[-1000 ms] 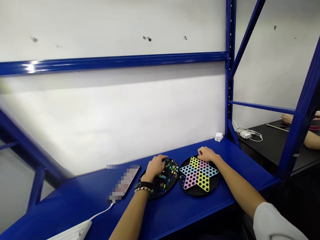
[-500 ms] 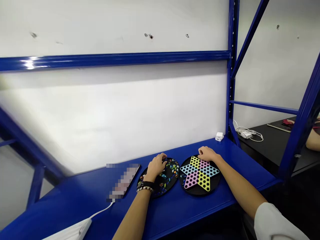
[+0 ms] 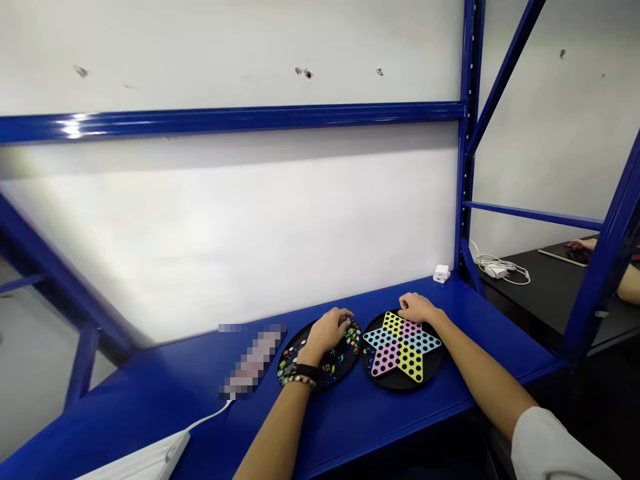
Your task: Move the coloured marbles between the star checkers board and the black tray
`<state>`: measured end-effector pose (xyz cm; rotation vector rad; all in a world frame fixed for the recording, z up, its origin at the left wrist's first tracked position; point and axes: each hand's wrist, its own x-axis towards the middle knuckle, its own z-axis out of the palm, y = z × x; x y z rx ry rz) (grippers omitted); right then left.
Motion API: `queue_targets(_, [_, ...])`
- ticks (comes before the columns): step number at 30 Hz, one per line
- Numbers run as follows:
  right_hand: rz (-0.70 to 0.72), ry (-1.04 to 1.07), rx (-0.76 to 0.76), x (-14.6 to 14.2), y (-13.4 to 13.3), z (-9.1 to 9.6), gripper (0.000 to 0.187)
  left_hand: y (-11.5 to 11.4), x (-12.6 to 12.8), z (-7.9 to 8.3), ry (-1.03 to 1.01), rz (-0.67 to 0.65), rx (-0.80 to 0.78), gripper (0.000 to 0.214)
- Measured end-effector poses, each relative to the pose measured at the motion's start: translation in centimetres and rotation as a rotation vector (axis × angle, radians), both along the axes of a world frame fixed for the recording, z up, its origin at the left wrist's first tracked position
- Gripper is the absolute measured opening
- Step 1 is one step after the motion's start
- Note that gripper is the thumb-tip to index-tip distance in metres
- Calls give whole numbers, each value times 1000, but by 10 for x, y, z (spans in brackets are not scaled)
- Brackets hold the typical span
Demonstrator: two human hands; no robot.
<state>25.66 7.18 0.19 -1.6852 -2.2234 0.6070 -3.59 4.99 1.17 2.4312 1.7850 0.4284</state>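
A round black game board (image 3: 403, 348) with a pastel star of holes lies on the blue shelf (image 3: 380, 413). My right hand (image 3: 417, 308) rests on its far rim with the fingers curled. Left of the board sits a round black tray (image 3: 320, 353) holding several coloured marbles. My left hand (image 3: 329, 329), with a dark wristband and a bead bracelet at the wrist, lies in that tray, fingers bent down onto the marbles at its far right. What the fingertips hold is hidden.
A blurred flat object (image 3: 253, 357) lies left of the tray, and a white device with a cable (image 3: 150, 459) at the near left. A small white box (image 3: 441, 274) sits by the blue upright. On the black table (image 3: 550, 293) at right another person's arm (image 3: 627, 283) shows.
My left hand has shifted a little right across the marble tray. The right hand has stayed on the board's far rim. The view has drifted slightly.
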Motion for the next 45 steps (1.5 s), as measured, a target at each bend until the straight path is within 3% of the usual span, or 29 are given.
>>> queue_targets(5, [4,3,-12,0,1,0,23,0,9,-3,101,7,6,29])
queue_targets(12, [14,-2,6,0,1,-1,24,-7,6,0,72,49,20,22])
queue_targets(18, [4,1,-3,-1,0,1,23,-20,10,13,-280,70,36,32])
queue_targets(22, [4,2,0,-1,0,1,21,-34,21,23,-471,-149,-119,35])
queue_targets(26, [-1,-12,6,0,1,-1,19,-43,27,22,-399,-265,-236,28])
queue_targets(30, [2,-15,11,0,1,0,20,-46,27,14,-278,-259,-258,26])
queue_targets(36, [9,-1,-11,-1,-1,2,23,-51,29,14,-269,-273,-315,27])
queue_targets(45, [4,4,-8,-1,-1,2,22,-58,34,17,-259,-290,-253,15])
